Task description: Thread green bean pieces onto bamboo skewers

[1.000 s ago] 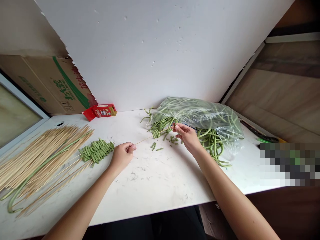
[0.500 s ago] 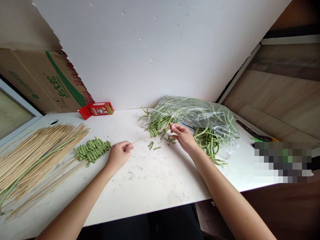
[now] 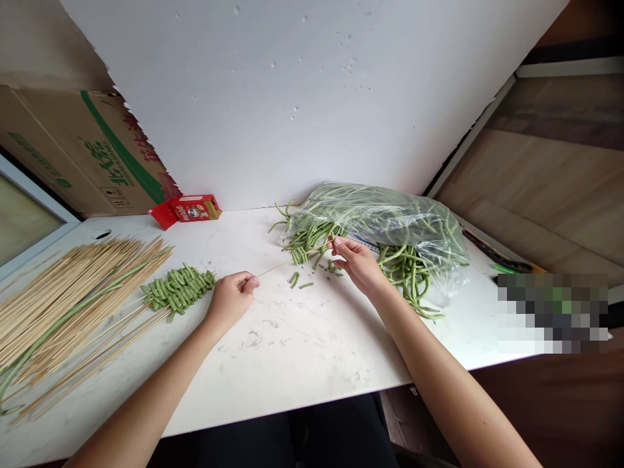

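My left hand pinches the near end of a thin bamboo skewer that slants up to the right. Several short green bean pieces sit threaded near its far end. My right hand is closed at that far end, fingertips on the skewer tip beside the bean pieces. A few loose cut bean bits lie on the white table between my hands. Right behind my right hand is a clear plastic bag of long green beans.
A big pile of bare bamboo skewers fills the left side, with one long bean lying across it. Finished bean skewers lie next to it. A small red carton and a cardboard box stand at the back left. Scissors lie far right.
Both hands stay on the skewer and have barely moved. The view has shifted slightly, so everything sits a little further left and higher in the picture.
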The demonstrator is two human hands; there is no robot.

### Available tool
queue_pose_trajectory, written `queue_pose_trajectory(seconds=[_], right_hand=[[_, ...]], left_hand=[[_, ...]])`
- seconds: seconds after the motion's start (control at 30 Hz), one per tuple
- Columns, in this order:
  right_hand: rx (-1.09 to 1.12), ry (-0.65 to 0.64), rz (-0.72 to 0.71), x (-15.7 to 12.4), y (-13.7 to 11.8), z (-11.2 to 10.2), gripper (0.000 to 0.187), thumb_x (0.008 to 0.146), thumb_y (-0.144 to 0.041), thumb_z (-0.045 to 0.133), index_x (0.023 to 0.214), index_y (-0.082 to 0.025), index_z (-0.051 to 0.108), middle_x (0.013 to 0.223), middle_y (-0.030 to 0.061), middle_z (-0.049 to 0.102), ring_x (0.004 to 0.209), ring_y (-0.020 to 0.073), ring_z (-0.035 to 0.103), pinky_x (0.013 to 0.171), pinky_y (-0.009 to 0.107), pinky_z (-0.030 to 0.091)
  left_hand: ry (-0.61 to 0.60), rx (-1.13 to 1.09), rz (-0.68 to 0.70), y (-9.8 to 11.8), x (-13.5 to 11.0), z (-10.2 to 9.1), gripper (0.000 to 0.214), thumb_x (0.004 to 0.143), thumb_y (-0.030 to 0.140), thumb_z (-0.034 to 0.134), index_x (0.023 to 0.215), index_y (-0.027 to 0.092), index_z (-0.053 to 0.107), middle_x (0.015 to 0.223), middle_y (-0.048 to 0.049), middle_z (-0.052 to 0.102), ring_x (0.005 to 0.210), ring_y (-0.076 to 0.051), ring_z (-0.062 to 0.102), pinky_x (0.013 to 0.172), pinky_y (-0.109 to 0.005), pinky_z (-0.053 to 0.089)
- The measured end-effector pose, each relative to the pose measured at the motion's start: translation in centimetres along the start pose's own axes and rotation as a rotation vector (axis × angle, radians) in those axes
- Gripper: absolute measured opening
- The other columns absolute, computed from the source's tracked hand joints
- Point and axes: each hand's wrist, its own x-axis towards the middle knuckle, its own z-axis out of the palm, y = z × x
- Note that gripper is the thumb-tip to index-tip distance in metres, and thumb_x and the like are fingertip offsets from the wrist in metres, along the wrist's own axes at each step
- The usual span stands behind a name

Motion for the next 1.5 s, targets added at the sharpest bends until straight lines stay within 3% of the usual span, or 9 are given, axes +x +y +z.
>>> queue_pose_trajectory(seconds=[0.47, 0.8, 1.13, 1.5], right_hand=[[-0.011, -0.011, -0.005, -0.12, -0.09, 0.12, 0.044, 0.075, -0.063, 0.090, 0.091, -0.024, 0.078, 0.108, 0.0076, 0.076, 0.092, 0.0195, 0.061, 0.067, 0.027, 0.050], [0.030, 0.002, -0.016, -0.11, -0.20, 0.18, 0.040, 0.074, -0.059, 0.093, 0.087, -0.023, 0.081, 0.101, 0.0049, 0.074, 0.083, 0.0144, 0.056, 0.065, 0.025, 0.048], [-0.051, 0.064, -0.087, -0.03, 0.14, 0.27, 0.041, 0.076, -0.062, 0.088, 0.090, -0.024, 0.082, 0.096, 0.0064, 0.076, 0.083, 0.0169, 0.061, 0.063, 0.027, 0.048], [0.018, 0.076, -0.018, 0.04, 0.30, 0.13, 0.044, 0.073, -0.062, 0.089, 0.093, -0.023, 0.081, 0.103, 0.0073, 0.078, 0.085, 0.0165, 0.061, 0.063, 0.025, 0.048]], left_hand=[[-0.007, 0.036, 0.014, 0.12, 0.06, -0.37, 0.028, 0.093, 0.040, 0.060, 0.081, 0.021, 0.077, 0.083, -0.0050, 0.082, 0.077, -0.022, 0.074, 0.072, -0.028, 0.051], [-0.012, 0.055, 0.009, -0.20, 0.12, -0.48, 0.031, 0.093, 0.044, 0.058, 0.082, 0.021, 0.077, 0.084, -0.0060, 0.082, 0.078, -0.023, 0.074, 0.076, -0.030, 0.053], [0.006, 0.080, 0.009, -0.15, 0.21, -0.66, 0.030, 0.091, 0.045, 0.060, 0.081, 0.022, 0.077, 0.085, -0.0059, 0.082, 0.079, -0.023, 0.075, 0.072, -0.030, 0.052], [0.020, 0.095, 0.029, -0.20, 0.29, -0.69, 0.030, 0.092, 0.044, 0.060, 0.080, 0.023, 0.077, 0.085, -0.0049, 0.083, 0.079, -0.023, 0.076, 0.072, -0.029, 0.054]])
